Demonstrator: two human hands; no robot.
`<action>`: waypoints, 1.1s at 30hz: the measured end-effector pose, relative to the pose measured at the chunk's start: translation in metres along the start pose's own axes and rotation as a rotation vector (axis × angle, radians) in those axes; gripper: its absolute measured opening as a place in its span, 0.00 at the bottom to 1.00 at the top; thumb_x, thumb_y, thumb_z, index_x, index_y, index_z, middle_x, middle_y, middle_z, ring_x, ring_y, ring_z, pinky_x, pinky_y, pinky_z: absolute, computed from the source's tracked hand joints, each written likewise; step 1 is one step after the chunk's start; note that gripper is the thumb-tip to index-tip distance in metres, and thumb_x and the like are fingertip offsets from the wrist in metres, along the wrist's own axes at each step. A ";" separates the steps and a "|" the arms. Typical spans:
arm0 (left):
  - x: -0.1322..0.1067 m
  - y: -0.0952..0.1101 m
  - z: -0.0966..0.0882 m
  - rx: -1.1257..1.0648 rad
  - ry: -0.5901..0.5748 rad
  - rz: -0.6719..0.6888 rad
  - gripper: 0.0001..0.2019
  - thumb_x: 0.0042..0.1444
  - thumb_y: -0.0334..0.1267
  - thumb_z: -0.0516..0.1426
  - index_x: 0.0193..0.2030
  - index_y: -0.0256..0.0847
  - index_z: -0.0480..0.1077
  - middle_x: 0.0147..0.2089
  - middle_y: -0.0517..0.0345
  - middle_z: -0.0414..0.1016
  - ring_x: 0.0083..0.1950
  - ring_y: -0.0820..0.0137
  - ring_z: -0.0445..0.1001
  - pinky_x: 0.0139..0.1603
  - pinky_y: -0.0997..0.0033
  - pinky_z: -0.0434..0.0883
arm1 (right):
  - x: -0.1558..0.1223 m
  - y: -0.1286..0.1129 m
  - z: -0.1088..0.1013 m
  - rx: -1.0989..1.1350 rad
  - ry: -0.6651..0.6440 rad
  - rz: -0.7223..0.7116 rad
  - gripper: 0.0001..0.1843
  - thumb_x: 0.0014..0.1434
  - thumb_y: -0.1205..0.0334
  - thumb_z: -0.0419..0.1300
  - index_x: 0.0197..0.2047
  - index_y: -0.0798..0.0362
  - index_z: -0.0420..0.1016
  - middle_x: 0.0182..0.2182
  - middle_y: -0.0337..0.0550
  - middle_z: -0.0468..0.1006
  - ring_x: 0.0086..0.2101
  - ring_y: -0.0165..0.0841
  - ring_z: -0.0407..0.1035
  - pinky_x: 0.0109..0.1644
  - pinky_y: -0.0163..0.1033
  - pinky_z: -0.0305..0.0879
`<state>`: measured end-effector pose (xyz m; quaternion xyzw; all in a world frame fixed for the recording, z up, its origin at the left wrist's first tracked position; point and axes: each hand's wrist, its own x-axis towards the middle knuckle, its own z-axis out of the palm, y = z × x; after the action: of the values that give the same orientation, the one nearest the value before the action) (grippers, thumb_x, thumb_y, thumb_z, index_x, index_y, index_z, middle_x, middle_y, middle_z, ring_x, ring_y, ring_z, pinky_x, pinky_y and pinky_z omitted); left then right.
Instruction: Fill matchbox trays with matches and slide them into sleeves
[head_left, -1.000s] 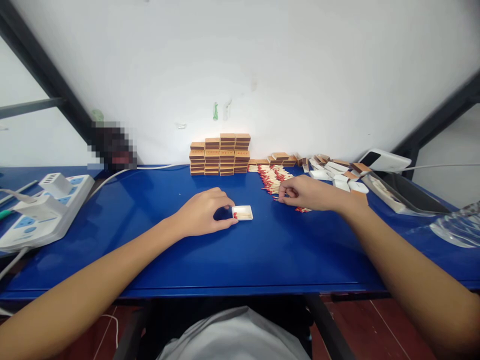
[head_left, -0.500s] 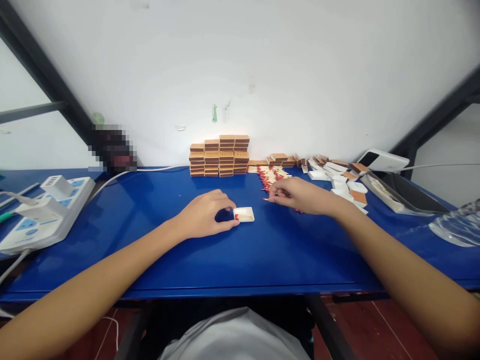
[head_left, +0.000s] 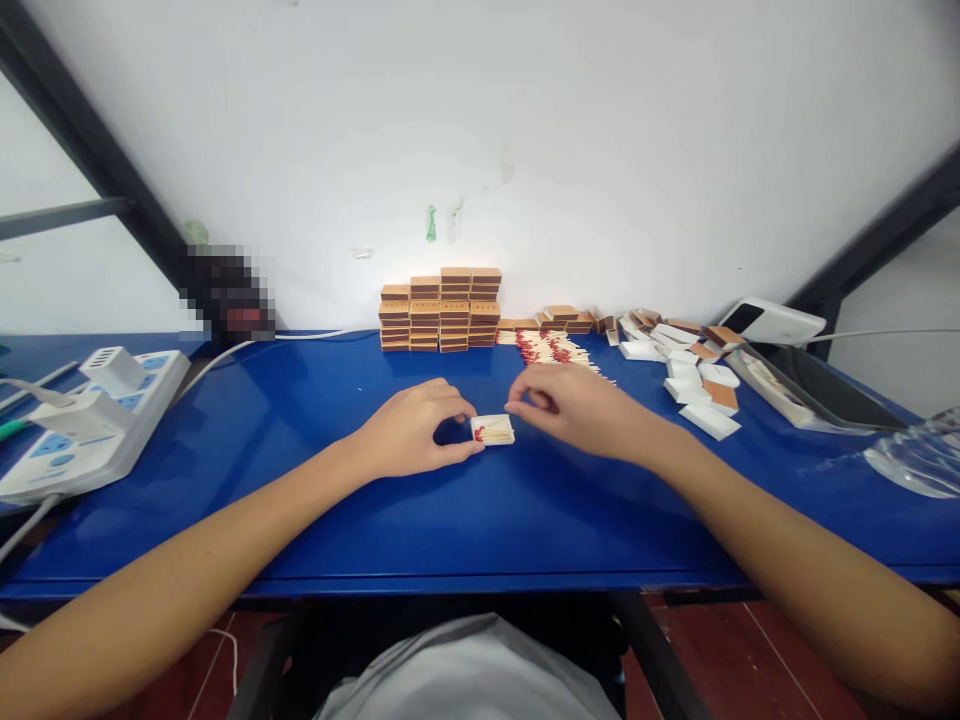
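Left hand [head_left: 414, 428] holds a white tray [head_left: 496, 421] between thumb and fingers, matches [head_left: 496, 436] inside. Right hand [head_left: 583, 410] is at the tray's far right corner, fingertips together.

- Tray [head_left: 493, 421] is white.
- Table [head_left: 360, 525] is solid blue.
- Matchbox stack [head_left: 440, 312] at tray's 11 o'clock shows tan faces, dark-brown sides.
- Match pile [head_left: 553, 348] at 1 o'clock: cream sticks, red heads.
- Power strip [head_left: 112, 435] at 9 o'clock: white, blue sockets [head_left: 54, 443].

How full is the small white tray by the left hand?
Partly filled: red-tipped matches lie in the tray, and bare white shows behind them.
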<state>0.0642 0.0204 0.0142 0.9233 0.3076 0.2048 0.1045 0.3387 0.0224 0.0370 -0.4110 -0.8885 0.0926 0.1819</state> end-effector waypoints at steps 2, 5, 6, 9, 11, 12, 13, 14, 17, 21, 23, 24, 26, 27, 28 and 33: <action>-0.001 -0.001 -0.001 -0.002 0.001 -0.005 0.12 0.67 0.46 0.65 0.50 0.42 0.81 0.44 0.54 0.82 0.48 0.61 0.77 0.48 0.61 0.74 | -0.002 0.019 -0.014 -0.047 0.056 0.066 0.12 0.70 0.55 0.59 0.37 0.51 0.78 0.27 0.41 0.74 0.28 0.34 0.65 0.36 0.39 0.53; -0.002 -0.003 -0.002 0.001 0.001 -0.014 0.13 0.66 0.47 0.65 0.51 0.43 0.81 0.46 0.54 0.82 0.49 0.60 0.77 0.48 0.61 0.74 | -0.006 0.050 -0.032 -0.137 0.058 0.186 0.15 0.69 0.52 0.59 0.33 0.51 0.75 0.24 0.41 0.72 0.26 0.34 0.63 0.34 0.40 0.51; -0.002 -0.004 -0.002 0.005 -0.002 -0.016 0.13 0.66 0.48 0.65 0.51 0.43 0.81 0.46 0.54 0.83 0.49 0.60 0.77 0.48 0.61 0.74 | -0.007 0.058 -0.035 -0.143 0.024 0.217 0.16 0.68 0.51 0.59 0.33 0.51 0.76 0.23 0.40 0.72 0.25 0.34 0.63 0.33 0.41 0.50; -0.002 -0.005 -0.003 0.018 -0.009 -0.013 0.13 0.67 0.48 0.65 0.51 0.42 0.80 0.46 0.53 0.83 0.49 0.59 0.77 0.47 0.61 0.74 | -0.007 0.074 -0.036 -0.092 -0.100 0.262 0.15 0.67 0.50 0.60 0.34 0.51 0.79 0.23 0.39 0.72 0.25 0.34 0.64 0.33 0.40 0.52; -0.002 -0.004 -0.003 0.022 -0.014 -0.008 0.13 0.67 0.48 0.64 0.51 0.42 0.80 0.47 0.53 0.83 0.49 0.59 0.77 0.47 0.61 0.74 | -0.006 0.077 -0.031 -0.070 -0.158 0.277 0.13 0.65 0.51 0.61 0.36 0.51 0.79 0.24 0.39 0.74 0.25 0.33 0.65 0.33 0.39 0.54; -0.002 -0.004 -0.004 0.024 -0.016 -0.007 0.13 0.67 0.48 0.64 0.51 0.42 0.80 0.47 0.53 0.83 0.49 0.59 0.77 0.47 0.61 0.74 | -0.005 0.076 -0.028 -0.073 -0.176 0.286 0.12 0.65 0.52 0.61 0.36 0.51 0.79 0.25 0.40 0.76 0.26 0.34 0.66 0.33 0.39 0.55; -0.002 -0.004 -0.004 0.025 -0.017 -0.008 0.13 0.67 0.48 0.64 0.51 0.42 0.80 0.47 0.53 0.83 0.49 0.59 0.77 0.47 0.61 0.74 | -0.003 0.075 -0.025 -0.080 -0.189 0.295 0.11 0.64 0.54 0.61 0.37 0.52 0.79 0.26 0.41 0.77 0.26 0.34 0.67 0.34 0.39 0.57; -0.002 -0.004 -0.004 0.026 -0.017 -0.009 0.13 0.68 0.48 0.64 0.51 0.42 0.80 0.47 0.52 0.83 0.49 0.59 0.77 0.47 0.60 0.74 | -0.002 0.074 -0.023 -0.088 -0.197 0.302 0.10 0.64 0.55 0.61 0.38 0.52 0.79 0.28 0.42 0.79 0.27 0.34 0.68 0.34 0.39 0.57; -0.002 -0.005 -0.004 0.027 -0.018 -0.008 0.13 0.68 0.48 0.64 0.51 0.42 0.80 0.47 0.52 0.83 0.49 0.60 0.77 0.48 0.60 0.74 | 0.000 0.070 -0.018 -0.118 -0.207 0.313 0.09 0.65 0.59 0.59 0.38 0.53 0.79 0.31 0.45 0.82 0.28 0.35 0.71 0.36 0.39 0.59; -0.003 -0.006 -0.004 0.028 -0.024 -0.005 0.14 0.68 0.48 0.64 0.52 0.42 0.80 0.47 0.52 0.82 0.49 0.60 0.77 0.48 0.60 0.74 | -0.001 0.071 -0.018 -0.119 -0.211 0.295 0.07 0.63 0.61 0.59 0.36 0.52 0.77 0.30 0.44 0.82 0.28 0.35 0.71 0.37 0.39 0.59; -0.003 -0.007 -0.004 0.027 -0.024 -0.006 0.14 0.68 0.48 0.64 0.52 0.42 0.80 0.47 0.52 0.82 0.49 0.60 0.77 0.48 0.60 0.74 | -0.002 0.074 -0.018 -0.105 -0.203 0.272 0.05 0.62 0.61 0.60 0.35 0.51 0.75 0.29 0.43 0.81 0.28 0.34 0.70 0.36 0.39 0.58; -0.003 -0.006 -0.004 0.027 -0.025 -0.009 0.14 0.68 0.48 0.64 0.52 0.42 0.80 0.47 0.52 0.83 0.50 0.60 0.77 0.48 0.60 0.74 | -0.002 0.075 -0.017 -0.100 -0.197 0.258 0.05 0.62 0.61 0.60 0.34 0.51 0.74 0.28 0.42 0.80 0.27 0.34 0.69 0.35 0.39 0.58; -0.002 -0.006 -0.004 0.027 -0.031 -0.013 0.14 0.67 0.49 0.64 0.52 0.42 0.80 0.47 0.52 0.83 0.49 0.59 0.77 0.48 0.60 0.74 | -0.003 0.077 -0.017 -0.087 -0.178 0.230 0.06 0.61 0.60 0.60 0.33 0.50 0.72 0.26 0.40 0.77 0.26 0.33 0.67 0.34 0.39 0.57; -0.002 -0.006 -0.004 0.028 -0.034 -0.014 0.14 0.67 0.49 0.64 0.52 0.42 0.80 0.47 0.52 0.83 0.49 0.59 0.77 0.48 0.60 0.74 | -0.003 0.077 -0.017 -0.076 -0.167 0.219 0.06 0.61 0.59 0.60 0.33 0.50 0.71 0.25 0.40 0.76 0.25 0.33 0.66 0.34 0.39 0.56; -0.002 -0.006 -0.004 0.029 -0.037 -0.014 0.14 0.67 0.49 0.64 0.52 0.42 0.80 0.47 0.52 0.83 0.49 0.59 0.77 0.48 0.60 0.74 | -0.003 0.076 -0.017 -0.058 -0.156 0.209 0.06 0.61 0.59 0.61 0.33 0.50 0.71 0.25 0.39 0.76 0.25 0.33 0.65 0.33 0.38 0.56; -0.002 -0.005 -0.004 0.025 -0.035 -0.015 0.12 0.67 0.46 0.65 0.51 0.43 0.80 0.46 0.52 0.82 0.49 0.60 0.77 0.48 0.61 0.74 | -0.003 0.069 -0.018 0.027 -0.203 0.201 0.08 0.62 0.56 0.62 0.35 0.51 0.76 0.25 0.38 0.75 0.25 0.32 0.66 0.32 0.38 0.56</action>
<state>0.0579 0.0233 0.0158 0.9256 0.3151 0.1842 0.0998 0.3956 0.0651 0.0309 -0.4839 -0.8554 0.1635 0.0864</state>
